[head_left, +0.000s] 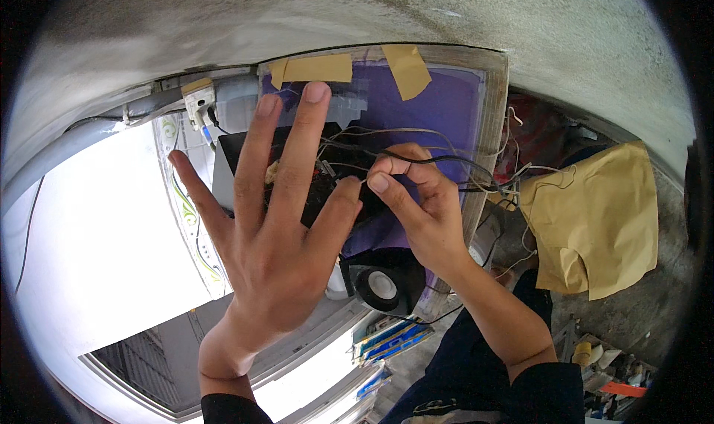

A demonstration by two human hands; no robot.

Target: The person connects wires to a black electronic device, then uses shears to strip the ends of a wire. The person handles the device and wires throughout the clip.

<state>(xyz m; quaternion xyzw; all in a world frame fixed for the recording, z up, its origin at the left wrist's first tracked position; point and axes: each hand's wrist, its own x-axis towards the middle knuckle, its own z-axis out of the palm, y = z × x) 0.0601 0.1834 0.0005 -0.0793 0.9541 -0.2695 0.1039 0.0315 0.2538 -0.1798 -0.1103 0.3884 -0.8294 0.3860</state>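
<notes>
My left hand [275, 253] spreads three fingers over a black open box [238, 145] with electronic parts inside. Its index finger and thumb come together at the end of a thin wire [364, 181]. Close beside it, my right hand [424, 208] pinches the same wire between thumb and fingertips. Several grey and black cables [446, 158] run from the box past my right hand to the right. My left hand hides much of the box's inside.
The box rests on a purple board [416, 82] with a wooden edge. A black speaker [381, 284] stands in front. Brown paper [595, 216] hangs at right, near tangled wires. A white socket [199, 100] with a plug is at the left. Clutter [610, 372] lies lower right.
</notes>
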